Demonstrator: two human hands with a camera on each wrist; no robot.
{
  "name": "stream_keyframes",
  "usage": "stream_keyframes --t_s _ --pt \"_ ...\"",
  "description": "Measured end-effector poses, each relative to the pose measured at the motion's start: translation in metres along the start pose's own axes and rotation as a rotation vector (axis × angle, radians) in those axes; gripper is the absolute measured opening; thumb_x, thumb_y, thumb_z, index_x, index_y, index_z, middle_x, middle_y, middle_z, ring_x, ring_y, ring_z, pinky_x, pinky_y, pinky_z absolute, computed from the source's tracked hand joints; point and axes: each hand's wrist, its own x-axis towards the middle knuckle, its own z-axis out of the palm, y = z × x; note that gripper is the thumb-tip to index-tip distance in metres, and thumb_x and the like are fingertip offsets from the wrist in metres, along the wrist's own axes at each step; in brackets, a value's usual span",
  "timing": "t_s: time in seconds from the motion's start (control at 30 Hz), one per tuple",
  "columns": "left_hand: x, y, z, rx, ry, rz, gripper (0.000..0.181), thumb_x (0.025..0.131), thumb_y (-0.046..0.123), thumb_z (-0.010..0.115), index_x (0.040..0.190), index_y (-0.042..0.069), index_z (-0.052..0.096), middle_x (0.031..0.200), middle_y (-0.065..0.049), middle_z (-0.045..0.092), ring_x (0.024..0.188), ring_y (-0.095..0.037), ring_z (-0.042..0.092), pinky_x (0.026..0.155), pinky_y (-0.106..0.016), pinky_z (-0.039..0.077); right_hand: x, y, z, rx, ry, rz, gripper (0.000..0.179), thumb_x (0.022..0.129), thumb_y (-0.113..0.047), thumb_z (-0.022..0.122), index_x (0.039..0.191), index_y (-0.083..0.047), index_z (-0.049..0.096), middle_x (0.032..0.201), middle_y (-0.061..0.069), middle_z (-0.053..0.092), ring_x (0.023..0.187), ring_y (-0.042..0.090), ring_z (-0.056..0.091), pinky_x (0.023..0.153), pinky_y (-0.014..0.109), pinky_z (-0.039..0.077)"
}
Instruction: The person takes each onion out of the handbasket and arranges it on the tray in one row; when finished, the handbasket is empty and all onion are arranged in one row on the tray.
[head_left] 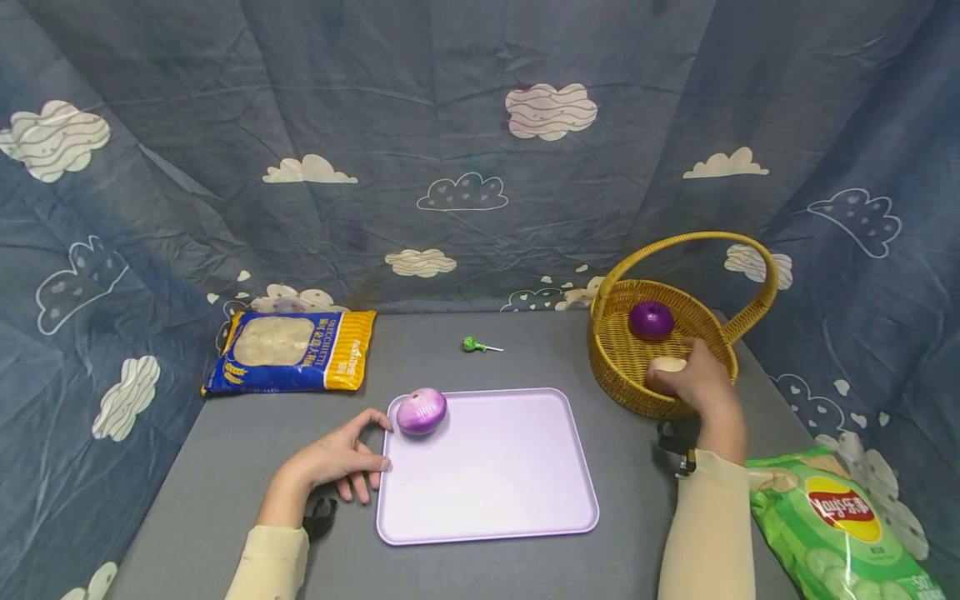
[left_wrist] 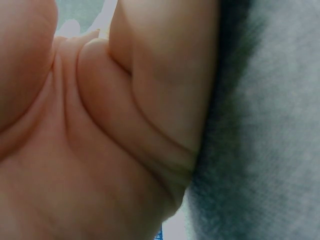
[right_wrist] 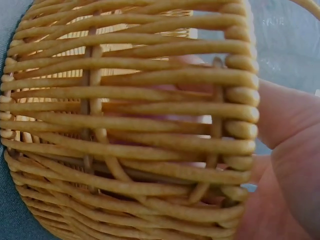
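Observation:
My right hand [head_left: 699, 379] reaches over the near rim of the wicker basket [head_left: 626, 392]. Its thumb and fingers hold a pale, rounded thing [head_left: 667, 364] inside; the hand covers much of it, and I cannot tell its kind. Behind it in the basket lies a dark purple onion [head_left: 651, 320]. In the right wrist view the woven side [right_wrist: 165, 120] partly hides the fingers. My left hand [head_left: 337, 454] is at the left edge of the lilac tray [head_left: 487, 475], thumb and forefinger spread along the rim. A lighter purple onion [head_left: 422, 412] lies in the tray's far left corner.
A blue and yellow pasta bag [head_left: 288, 352] lies at the back left. A green lollipop [head_left: 472, 344] is beyond the tray. At the front right lies a green crisps bag [head_left: 843, 521]. The basket's tall handle [head_left: 686, 237] arches over it; cloud-patterned cloth surrounds the table.

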Motion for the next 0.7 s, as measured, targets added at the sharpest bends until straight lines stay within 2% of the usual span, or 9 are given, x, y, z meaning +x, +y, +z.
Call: stream_keyframes --t_s 0.2,0.43,0.7 --pt "-0.0005 -0.0006 0.0006 -0.009 -0.005 0.01 0.06 0.099 0.025 0.076 0.143 0.017 0.037 0.078 -0.007 0.077 0.054 -0.015 0.072 0.044 -0.024 0.054 -0.0016 -0.0029 -0.0031 0.033 0.002 0.014 0.11 0.094 -0.055 0.074 0.163 0.009 0.016 0.155 0.043 0.036 0.131 0.054 0.047 0.103 0.068 0.047" --pt "-0.0008 -0.0003 0.0008 -0.013 -0.002 0.012 0.059 0.099 0.025 0.076 0.143 0.017 0.037 0.077 -0.007 0.076 0.053 -0.015 0.071 0.044 -0.024 0.054 -0.0032 -0.006 -0.0026 0.063 0.008 0.015 0.108 0.096 -0.053 0.073 0.164 0.006 0.014 0.158 0.044 0.034 0.138 0.058 0.043 0.108 0.073 0.043" --pt "-0.0004 -0.0002 0.0007 -0.021 -0.004 0.002 0.06 0.099 0.027 0.077 0.144 0.018 0.037 0.078 -0.008 0.077 0.053 -0.015 0.071 0.044 -0.025 0.054 -0.0031 -0.0085 -0.0004 0.108 0.059 -0.035 0.11 0.095 -0.055 0.074 0.165 0.004 0.015 0.154 0.041 0.041 0.131 0.053 0.05 0.1 0.065 0.05"
